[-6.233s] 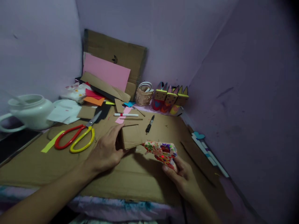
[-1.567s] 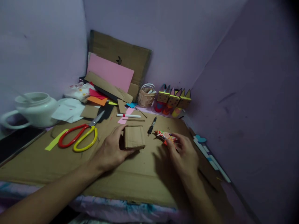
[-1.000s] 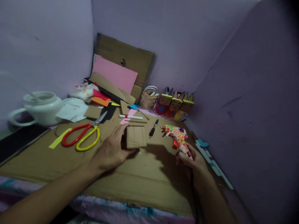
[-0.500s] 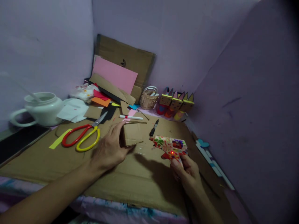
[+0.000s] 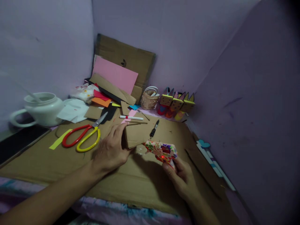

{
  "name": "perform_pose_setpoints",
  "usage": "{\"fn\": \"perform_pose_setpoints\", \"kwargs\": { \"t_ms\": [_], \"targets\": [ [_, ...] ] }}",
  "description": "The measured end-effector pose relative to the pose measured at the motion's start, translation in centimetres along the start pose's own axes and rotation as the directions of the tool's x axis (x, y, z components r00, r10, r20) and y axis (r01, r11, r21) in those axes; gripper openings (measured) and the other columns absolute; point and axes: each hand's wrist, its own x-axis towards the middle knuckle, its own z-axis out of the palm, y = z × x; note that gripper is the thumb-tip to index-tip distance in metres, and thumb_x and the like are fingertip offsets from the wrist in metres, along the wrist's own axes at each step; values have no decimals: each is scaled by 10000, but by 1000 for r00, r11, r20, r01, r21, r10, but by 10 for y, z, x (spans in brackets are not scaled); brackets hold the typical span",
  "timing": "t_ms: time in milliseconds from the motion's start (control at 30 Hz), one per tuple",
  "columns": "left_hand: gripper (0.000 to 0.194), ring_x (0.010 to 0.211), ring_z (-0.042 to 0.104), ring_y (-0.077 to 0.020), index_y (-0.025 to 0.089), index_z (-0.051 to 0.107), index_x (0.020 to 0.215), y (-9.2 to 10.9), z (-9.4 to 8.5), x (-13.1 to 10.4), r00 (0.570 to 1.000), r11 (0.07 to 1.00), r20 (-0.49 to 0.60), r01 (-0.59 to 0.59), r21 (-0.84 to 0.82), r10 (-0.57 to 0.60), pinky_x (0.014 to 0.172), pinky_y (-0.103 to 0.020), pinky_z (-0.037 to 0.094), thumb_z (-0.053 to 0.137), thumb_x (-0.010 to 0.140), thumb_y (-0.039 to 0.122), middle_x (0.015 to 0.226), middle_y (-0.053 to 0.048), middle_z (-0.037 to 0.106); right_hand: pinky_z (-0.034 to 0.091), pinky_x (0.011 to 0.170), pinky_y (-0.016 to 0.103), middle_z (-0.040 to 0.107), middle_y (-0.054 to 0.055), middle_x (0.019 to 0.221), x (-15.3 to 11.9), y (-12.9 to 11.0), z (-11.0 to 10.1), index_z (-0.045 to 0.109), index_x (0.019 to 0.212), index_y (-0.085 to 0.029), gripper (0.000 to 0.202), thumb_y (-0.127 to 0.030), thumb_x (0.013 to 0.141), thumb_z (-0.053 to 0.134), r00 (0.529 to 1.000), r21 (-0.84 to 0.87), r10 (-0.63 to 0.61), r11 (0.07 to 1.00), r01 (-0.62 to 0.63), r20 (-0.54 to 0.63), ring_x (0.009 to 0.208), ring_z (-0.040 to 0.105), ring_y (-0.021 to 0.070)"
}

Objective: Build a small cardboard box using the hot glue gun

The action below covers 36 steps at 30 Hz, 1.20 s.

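Note:
My left hand (image 5: 112, 148) grips a small brown cardboard box (image 5: 134, 135) by its left side, thumb low and fingers over the top. In my right hand (image 5: 179, 175) is a hot glue gun (image 5: 161, 151) with a colourful flower pattern and a lit red light. Its nozzle points left and is at the lower right edge of the box; whether it touches cannot be made out. Left of my left hand lie scissors (image 5: 87, 134) with one red and one yellow handle. A black pen (image 5: 154, 128) and a white marker (image 5: 131, 117) lie behind the box.
A cardboard sheet (image 5: 112, 184) covers the table. At left stand a white pot (image 5: 44, 109) and a dark phone-like slab (image 5: 21, 143). Coloured paper, a small basket (image 5: 149, 99) and decorated cups (image 5: 167, 104) line the back. White strips (image 5: 214, 162) lie along the right wall.
My right hand has moved the glue gun left, bringing its nozzle to the box's lower right edge. The box has turned or tilted slightly in my left hand.

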Motion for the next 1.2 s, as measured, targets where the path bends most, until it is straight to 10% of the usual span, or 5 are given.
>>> {"fn": "perform_pose_setpoints", "kwargs": {
  "t_ms": [533, 800, 1067, 1200],
  "targets": [
    [721, 1180, 528, -327, 192, 361, 1352, 5, 0, 1, 999, 998, 16, -38, 46, 38, 1007, -478, 436, 678, 704, 220, 1326, -133, 510, 233, 424, 211, 334, -60, 527, -3, -5, 5, 675, 861, -155, 203, -316, 829, 556, 995, 75, -49, 996, 43, 91, 448, 319, 91],
    [753, 1214, 511, -310, 195, 366, 1345, 1, 2, 0, 999, 991, 51, 1, -132, 6, 996, -472, 448, 727, 694, 304, 1335, -137, 510, 297, 383, 210, 499, -31, 489, 17, 13, -7, 620, 780, -160, 393, -549, 741, 591, 902, 398, 396, 865, -304, -172, 401, 409, 104],
    [781, 1106, 614, -271, 215, 436, 1288, 8, 4, -2, 929, 784, 362, 278, -554, -74, 983, -459, 469, 809, 617, 360, 1226, -100, 626, 256, 444, 260, 443, 15, 408, 49, 20, -38, 579, 420, -189, 382, -501, 615, 683, 833, -105, 493, 842, -529, -251, 463, 470, 176],
    [773, 1064, 640, -263, 214, 438, 1270, 11, 3, 0, 896, 719, 437, 358, -596, -83, 934, -437, 509, 815, 601, 305, 1205, -96, 639, 386, 550, 300, 648, 91, 803, 40, -2, -25, 714, 874, -184, 312, -417, 668, 689, 934, -297, 216, 907, -300, -284, 648, 538, 204]
  ]
}}
